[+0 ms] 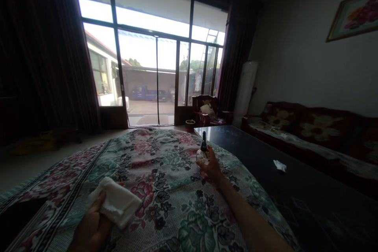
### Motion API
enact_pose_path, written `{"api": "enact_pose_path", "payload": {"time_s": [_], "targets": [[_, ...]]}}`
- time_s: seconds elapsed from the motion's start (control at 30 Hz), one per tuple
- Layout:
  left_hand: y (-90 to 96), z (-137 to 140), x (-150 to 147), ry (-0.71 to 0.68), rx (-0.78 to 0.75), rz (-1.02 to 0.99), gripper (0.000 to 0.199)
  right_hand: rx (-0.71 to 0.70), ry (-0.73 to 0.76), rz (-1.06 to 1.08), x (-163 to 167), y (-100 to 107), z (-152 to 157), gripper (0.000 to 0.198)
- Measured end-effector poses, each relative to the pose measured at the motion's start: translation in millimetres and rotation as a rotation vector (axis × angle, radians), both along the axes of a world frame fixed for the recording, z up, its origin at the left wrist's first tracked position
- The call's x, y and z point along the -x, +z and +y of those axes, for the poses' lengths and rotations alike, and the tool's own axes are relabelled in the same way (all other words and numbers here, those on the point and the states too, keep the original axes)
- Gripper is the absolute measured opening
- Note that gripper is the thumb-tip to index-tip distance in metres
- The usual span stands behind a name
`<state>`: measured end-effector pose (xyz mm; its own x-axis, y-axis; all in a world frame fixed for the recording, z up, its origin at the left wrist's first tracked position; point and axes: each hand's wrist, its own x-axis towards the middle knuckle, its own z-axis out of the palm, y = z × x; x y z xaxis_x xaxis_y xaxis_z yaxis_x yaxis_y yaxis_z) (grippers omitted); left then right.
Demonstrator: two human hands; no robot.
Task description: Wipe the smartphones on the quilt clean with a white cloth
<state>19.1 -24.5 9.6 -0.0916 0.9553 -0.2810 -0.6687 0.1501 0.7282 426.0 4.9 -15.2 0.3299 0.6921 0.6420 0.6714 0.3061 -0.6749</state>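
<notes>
My left hand (pixel 96 218) grips a folded white cloth (pixel 122 202), thumb on top and the fingers mostly hidden beneath. Farther off, to the right, my right hand (pixel 212 165) is wrapped round a clear glass bottle (pixel 199 156) with a black top that narrows upward (pixel 204 141). The bottle is upright; whether its base touches the surface is hard to tell. Under both hands spreads a flowered tablecloth (pixel 168 197) in pink, green, grey and white.
A dark glossy table (pixel 251 153) adjoins on the right, with a crumpled white tissue (pixel 280 166) on it. Beyond it stands a wooden sofa (pixel 313 126). A wooden armchair (pixel 203 112) and a potted plant (pixel 190 123) are near the glass door (pixel 141 82).
</notes>
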Motion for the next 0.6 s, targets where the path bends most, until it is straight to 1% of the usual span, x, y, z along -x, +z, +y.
{"api": "enact_pose_path", "payload": {"time_s": [0.17,0.27,0.37,0.5,0.6], "targets": [[-0.2,0.3,0.6,-0.003,0.001,0.003,0.032,0.058,-0.035,-0.102,4.9,2.0,1.5,0.086],[2.8,-0.1,0.5,-0.007,0.018,0.000,0.033,0.095,-0.073,-0.084,3.2,-0.4,0.7,0.090],[4.0,-0.6,0.1,-0.006,0.027,0.001,0.033,0.111,-0.052,-0.068,1.4,-2.4,-0.2,0.092],[-1.3,0.4,1.2,0.010,0.003,-0.004,0.032,0.127,-0.037,-0.064,1.2,-2.6,-0.1,0.090],[-4.4,1.2,2.1,-0.006,-0.008,-0.025,0.032,0.139,-0.088,-0.062,2.4,-3.1,-0.3,0.089]]}}
